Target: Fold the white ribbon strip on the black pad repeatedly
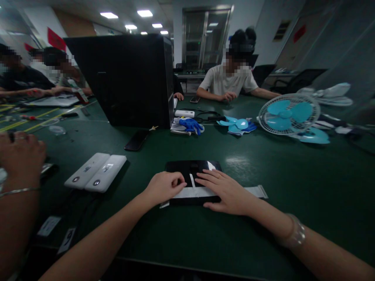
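Observation:
A flat black panel (178, 168) lies on the green table in front of me, with a long white strip like tape (254, 191) running across its lower part and past both ends. A shorter white strip (192, 180) stands crosswise between my hands. My left hand (164, 188) is curled at the panel's left side, thumb and forefinger pinched near the long strip. Whatever those fingers hold, if anything, is too small to make out. Spread flat, the fingers of my right hand (224, 190) rest on the panel's right half, over part of the long strip.
Two white power-bank-like boxes (95, 171) and a dark phone (137, 139) lie to the left. Behind stand a large black case (123, 82), blue gloves (191, 125) and a fan (285, 113). Another person's hand (22, 156) is at far left; a person (231, 78) sits opposite.

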`<state>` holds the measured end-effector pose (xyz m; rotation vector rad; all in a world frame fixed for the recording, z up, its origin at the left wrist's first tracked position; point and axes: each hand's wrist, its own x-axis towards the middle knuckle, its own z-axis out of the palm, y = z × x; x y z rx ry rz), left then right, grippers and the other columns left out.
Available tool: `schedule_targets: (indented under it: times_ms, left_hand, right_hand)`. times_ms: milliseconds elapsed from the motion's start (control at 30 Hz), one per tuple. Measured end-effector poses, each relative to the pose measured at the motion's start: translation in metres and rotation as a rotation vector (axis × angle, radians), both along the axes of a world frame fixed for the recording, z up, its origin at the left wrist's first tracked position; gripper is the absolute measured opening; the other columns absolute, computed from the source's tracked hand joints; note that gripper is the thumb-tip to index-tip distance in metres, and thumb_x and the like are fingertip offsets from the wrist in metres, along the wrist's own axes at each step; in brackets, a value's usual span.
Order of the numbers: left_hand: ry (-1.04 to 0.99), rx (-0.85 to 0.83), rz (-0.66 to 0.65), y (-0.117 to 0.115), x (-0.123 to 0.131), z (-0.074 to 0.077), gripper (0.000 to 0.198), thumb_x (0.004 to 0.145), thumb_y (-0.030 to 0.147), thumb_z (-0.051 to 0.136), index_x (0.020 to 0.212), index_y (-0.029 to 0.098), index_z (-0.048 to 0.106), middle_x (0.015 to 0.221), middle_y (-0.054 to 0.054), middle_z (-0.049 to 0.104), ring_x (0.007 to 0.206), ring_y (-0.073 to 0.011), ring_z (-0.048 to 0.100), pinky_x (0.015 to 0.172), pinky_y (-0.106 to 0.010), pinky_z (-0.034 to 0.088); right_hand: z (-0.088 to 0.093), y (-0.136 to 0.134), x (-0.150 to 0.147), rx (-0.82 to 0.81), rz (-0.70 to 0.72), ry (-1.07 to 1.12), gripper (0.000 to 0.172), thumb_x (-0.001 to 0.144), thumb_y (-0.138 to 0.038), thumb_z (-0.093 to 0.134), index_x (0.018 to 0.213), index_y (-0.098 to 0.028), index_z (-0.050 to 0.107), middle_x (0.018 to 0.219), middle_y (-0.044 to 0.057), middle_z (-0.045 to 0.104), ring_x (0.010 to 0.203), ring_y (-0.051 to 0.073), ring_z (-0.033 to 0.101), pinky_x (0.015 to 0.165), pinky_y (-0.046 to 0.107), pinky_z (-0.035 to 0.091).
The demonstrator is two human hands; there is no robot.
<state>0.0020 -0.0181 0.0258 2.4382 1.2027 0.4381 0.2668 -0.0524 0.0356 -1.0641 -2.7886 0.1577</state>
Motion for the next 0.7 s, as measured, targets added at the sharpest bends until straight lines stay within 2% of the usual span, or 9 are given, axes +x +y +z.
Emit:
schedule_targets:
  times_ms: [100,233,433,567,700]
  left_hand:
    - [-0.233,-0.097,0.182,0.006,0.000,-0.006,0.029,0.087,0.045,0.053,0.077,0.019,0.060,0.058,0.004,0.055,0.052,-0.0116,0.050,0.048,-0.022,0.030]
    - [-0.489,-0.247,0.212,0.015,-0.003,-0.013,0.034,0.087,0.046,0.052,0.071,0.017,0.054,0.062,0.003,0.053,0.056,-0.0117,0.050,0.051,-0.022,0.034]
    - [-0.552,-0.257,0.243,0.018,-0.006,-0.013,0.035,0.086,0.047,0.054,0.067,0.017,0.052,0.061,0.004,0.049,0.056,-0.0110,0.046,0.052,-0.022,0.033]
    - [-0.531,-0.274,0.254,0.016,-0.007,-0.009,0.036,0.085,0.048,0.054,0.068,0.017,0.052,0.059,0.005,0.047,0.054,-0.0105,0.043,0.051,-0.021,0.031]
    - [-0.527,-0.304,0.221,0.015,-0.008,-0.009,0.035,0.086,0.049,0.054,0.071,0.018,0.053,0.061,0.005,0.048,0.055,-0.0106,0.044,0.052,-0.021,0.033]
  right_hand:
    - [-0.003,0.002,-0.001,-0.024,0.005,0.000,0.073,0.085,-0.056,0.051,0.148,-0.025,0.032,0.151,0.006,0.033,0.140,0.026,0.022,0.114,0.049,0.019]
    - [-0.002,0.002,-0.004,-0.027,-0.029,-0.018,0.081,0.082,-0.059,0.052,0.151,-0.026,0.027,0.152,0.004,0.032,0.141,0.028,0.019,0.114,0.050,0.014]
    - [0.001,0.008,0.007,0.027,-0.112,-0.043,0.085,0.077,-0.061,0.055,0.150,-0.026,0.029,0.146,0.006,0.042,0.134,0.030,0.034,0.113,0.052,0.013]
    - [0.000,0.027,0.041,0.129,-0.301,-0.113,0.081,0.076,-0.059,0.055,0.146,-0.025,0.036,0.138,0.008,0.051,0.125,0.032,0.044,0.111,0.054,0.016]
    - [-0.004,0.053,0.098,0.108,-0.607,-0.246,0.081,0.077,-0.066,0.048,0.145,-0.023,0.039,0.132,0.011,0.056,0.120,0.033,0.049,0.108,0.055,0.020]
